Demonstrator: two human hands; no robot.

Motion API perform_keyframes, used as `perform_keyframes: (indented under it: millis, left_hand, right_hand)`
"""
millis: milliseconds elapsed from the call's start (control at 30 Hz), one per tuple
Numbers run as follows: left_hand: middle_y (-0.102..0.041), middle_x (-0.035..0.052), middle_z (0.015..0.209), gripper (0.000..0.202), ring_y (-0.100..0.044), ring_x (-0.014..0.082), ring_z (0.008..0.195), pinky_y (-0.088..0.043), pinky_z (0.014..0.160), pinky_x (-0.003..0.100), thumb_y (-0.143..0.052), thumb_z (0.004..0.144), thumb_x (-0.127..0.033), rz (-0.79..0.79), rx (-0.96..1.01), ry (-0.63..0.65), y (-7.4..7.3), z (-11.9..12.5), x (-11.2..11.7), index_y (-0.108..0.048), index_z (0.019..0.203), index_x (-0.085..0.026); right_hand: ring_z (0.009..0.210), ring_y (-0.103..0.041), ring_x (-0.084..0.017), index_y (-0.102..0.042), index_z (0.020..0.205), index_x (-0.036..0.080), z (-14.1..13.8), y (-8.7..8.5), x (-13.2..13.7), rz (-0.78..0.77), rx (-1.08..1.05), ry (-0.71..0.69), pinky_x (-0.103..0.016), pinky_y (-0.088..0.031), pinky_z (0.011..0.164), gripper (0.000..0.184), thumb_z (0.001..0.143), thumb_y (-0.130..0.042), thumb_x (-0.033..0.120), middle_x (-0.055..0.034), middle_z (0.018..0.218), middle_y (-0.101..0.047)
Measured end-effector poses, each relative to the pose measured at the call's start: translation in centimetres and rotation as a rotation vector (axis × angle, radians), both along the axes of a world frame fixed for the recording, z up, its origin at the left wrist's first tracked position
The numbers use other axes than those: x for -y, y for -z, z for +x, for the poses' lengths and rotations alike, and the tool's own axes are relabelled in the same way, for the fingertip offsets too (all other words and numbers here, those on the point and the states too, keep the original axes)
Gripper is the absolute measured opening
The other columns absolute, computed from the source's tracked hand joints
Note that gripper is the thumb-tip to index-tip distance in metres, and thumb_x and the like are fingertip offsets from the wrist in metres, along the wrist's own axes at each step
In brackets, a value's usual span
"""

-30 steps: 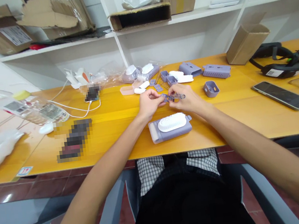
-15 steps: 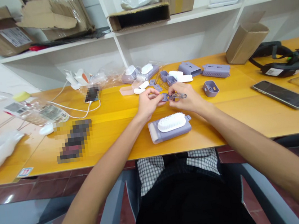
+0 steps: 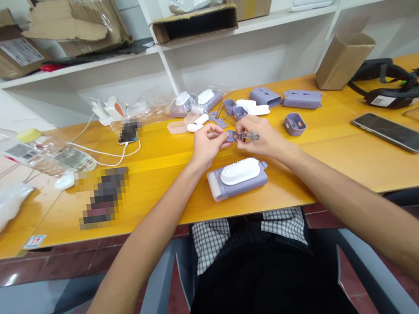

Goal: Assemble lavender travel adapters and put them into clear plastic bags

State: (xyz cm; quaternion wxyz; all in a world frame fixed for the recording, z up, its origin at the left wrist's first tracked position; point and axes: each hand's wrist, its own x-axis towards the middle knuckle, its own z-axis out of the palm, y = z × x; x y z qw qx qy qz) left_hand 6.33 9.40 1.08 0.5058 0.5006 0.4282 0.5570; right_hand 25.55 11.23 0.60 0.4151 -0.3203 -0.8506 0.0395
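My left hand pinches a small lilac plastic piece above the yellow table. Against it, my right hand pinches a thin metal spring that lies level and meets the piece at its left end. Both hands hover just behind a lilac case with a white brush on top, which rests on the table near the front edge.
More lilac and white parts lie behind the hands, with a lilac cup to the right. A phone, a black headset and a cardboard box sit at the right. A plastic bottle and cables lie at the left.
The spring looks shorter now, its right end drawn in towards my right fingers. Both hands stay in nearly the same place.
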Motion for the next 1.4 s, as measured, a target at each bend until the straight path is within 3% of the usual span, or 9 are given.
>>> perform_keyframes:
  millis: [533,967,1233,1400]
  left_hand:
    - [-0.066,-0.0027,0.068,0.032,-0.071,0.0140,0.069,-0.068,0.073,0.032,-0.087,0.073,-0.013,-0.027,0.007,-0.042,-0.11,0.20,0.19,-0.056,0.078,-0.018]
    - [-0.065,-0.0036,0.068,0.037,-0.072,0.0132,0.067,-0.068,0.077,0.034,-0.090,0.073,-0.015,-0.052,0.034,-0.005,-0.10,0.17,0.32,-0.054,0.078,-0.018]
    - [-0.068,-0.0027,0.072,0.042,-0.073,0.0135,0.069,-0.068,0.078,0.035,-0.093,0.071,-0.017,-0.118,0.074,0.027,-0.31,0.32,0.35,-0.052,0.081,-0.018]
    - [-0.068,-0.0017,0.072,0.041,-0.072,0.0130,0.070,-0.068,0.078,0.034,-0.093,0.072,-0.016,-0.086,0.066,0.007,-0.38,0.47,0.46,-0.053,0.079,-0.017]
  right_hand:
    - [0.086,-0.059,-0.027,-0.051,0.084,0.026,-0.28,-0.36,0.51,-0.006,0.042,0.026,-0.040,-0.047,0.077,0.021,0.074,-0.064,0.012,-0.0065,0.085,-0.063]
    - [0.083,-0.064,-0.026,-0.053,0.082,0.026,-0.69,0.17,0.31,-0.010,-0.072,0.060,-0.040,-0.051,0.077,0.020,0.071,-0.067,0.017,-0.0056,0.086,-0.068]
    - [0.076,-0.064,-0.023,-0.055,0.082,0.026,-0.70,0.08,0.31,-0.092,-0.167,0.077,-0.038,-0.050,0.071,0.018,0.075,-0.071,0.025,-0.0028,0.081,-0.070]
    - [0.077,-0.064,-0.023,-0.054,0.081,0.026,-0.66,-0.10,0.27,-0.068,-0.129,0.066,-0.038,-0.050,0.073,0.018,0.074,-0.069,0.021,-0.0032,0.082,-0.070]
